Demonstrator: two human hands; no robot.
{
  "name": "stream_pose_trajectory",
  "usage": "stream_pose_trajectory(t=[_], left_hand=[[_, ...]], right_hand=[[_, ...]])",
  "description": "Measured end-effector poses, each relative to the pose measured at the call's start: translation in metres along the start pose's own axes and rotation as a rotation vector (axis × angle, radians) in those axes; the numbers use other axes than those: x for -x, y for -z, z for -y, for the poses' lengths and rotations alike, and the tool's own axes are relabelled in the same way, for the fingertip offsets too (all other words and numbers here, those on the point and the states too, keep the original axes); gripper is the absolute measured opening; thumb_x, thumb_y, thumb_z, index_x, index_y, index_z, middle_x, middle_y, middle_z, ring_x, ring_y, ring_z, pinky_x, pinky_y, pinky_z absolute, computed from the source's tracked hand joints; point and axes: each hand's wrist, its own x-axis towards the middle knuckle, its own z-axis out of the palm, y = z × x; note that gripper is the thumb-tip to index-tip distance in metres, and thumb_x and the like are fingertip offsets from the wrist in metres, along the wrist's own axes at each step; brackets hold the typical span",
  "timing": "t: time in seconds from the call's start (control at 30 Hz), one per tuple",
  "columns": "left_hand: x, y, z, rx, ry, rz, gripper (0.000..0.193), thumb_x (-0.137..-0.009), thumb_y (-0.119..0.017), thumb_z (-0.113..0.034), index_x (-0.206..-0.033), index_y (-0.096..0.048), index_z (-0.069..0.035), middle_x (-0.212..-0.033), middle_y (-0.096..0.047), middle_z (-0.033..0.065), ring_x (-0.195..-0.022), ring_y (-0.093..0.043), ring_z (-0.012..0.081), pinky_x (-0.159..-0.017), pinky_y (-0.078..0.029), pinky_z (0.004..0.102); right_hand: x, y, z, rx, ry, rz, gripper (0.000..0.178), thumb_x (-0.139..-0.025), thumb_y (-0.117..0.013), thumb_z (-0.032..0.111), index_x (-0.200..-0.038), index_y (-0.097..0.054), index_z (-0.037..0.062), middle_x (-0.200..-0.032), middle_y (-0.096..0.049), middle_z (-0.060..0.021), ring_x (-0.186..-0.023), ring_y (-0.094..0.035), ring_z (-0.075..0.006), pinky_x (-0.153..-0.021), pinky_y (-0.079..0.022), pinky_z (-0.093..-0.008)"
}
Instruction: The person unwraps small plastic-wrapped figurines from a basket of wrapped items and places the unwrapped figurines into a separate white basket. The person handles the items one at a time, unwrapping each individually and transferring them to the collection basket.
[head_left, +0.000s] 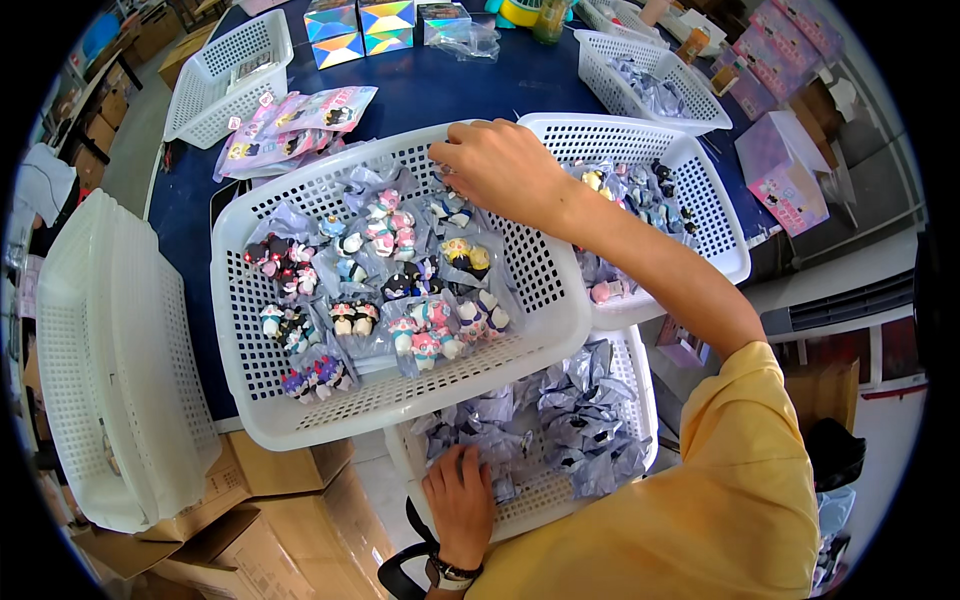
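A white perforated plastic basket (262, 428) holds several clear bags of small coloured figurines, such as pink-and-white ones (425, 330) and yellow ones (466, 254). Over its far rim reaches my right hand (505, 170), fingers curled and closed at the top of a clear bag of figurines (452, 208); the fingertips are partly hidden. Lower down, my left hand (462, 505) rests, fingers apart and slightly bent, at the edge of a second white basket (645, 400). Grey plastic bags (590, 410) with dark contents fill that basket beside the hand.
At right stands another basket (735, 245) of bagged figurines. Pink printed pouches (300, 125), shiny boxes (388, 18) and more baskets (230, 75) lie on the blue table (480, 90). Stacked white baskets (110, 370) stand left, above open cardboard boxes (290, 530).
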Motion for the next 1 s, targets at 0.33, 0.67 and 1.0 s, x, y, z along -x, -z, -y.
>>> stream_pose_trajectory(t=[0.33,0.67,1.0], left_hand=[[0.001,-0.004,-0.001,0.001,-0.015,-0.044,0.043,-0.095,-0.076,-0.009,-0.136,-0.062,-0.005,-0.135,-0.061,0.0179,-0.122,-0.057,0.042,-0.104,-0.045,0.0534],[0.002,0.0,-0.001,0.029,-0.052,-0.062,0.042,-0.095,-0.076,0.0,-0.135,-0.064,-0.005,-0.136,-0.061,0.0164,-0.122,-0.058,0.0398,-0.104,-0.045,0.0522],[-0.01,0.007,-0.035,0.194,-0.173,0.03,0.039,-0.095,-0.074,0.002,-0.132,-0.067,-0.007,-0.137,-0.062,0.0147,-0.123,-0.059,0.039,-0.103,-0.049,0.0468]], right_hand=[[0.01,0.022,0.003,0.008,0.041,-0.15,0.015,-0.091,-0.076,0.017,-0.103,-0.072,0.0077,-0.095,-0.072,-0.0138,-0.085,-0.076,-0.0367,-0.074,-0.061,-0.0482],[0.18,0.118,0.108,-0.699,0.223,0.441,0.017,-0.084,-0.073,0.009,-0.093,-0.06,0.0034,-0.087,-0.057,-0.0088,-0.083,-0.07,-0.0294,-0.064,-0.059,-0.0427],[0.285,0.02,0.134,-0.269,-0.241,0.549,0.026,-0.089,-0.08,0.014,-0.109,-0.065,0.0051,-0.105,-0.06,-0.0076,-0.092,-0.074,-0.0263,-0.071,-0.061,-0.0407]])
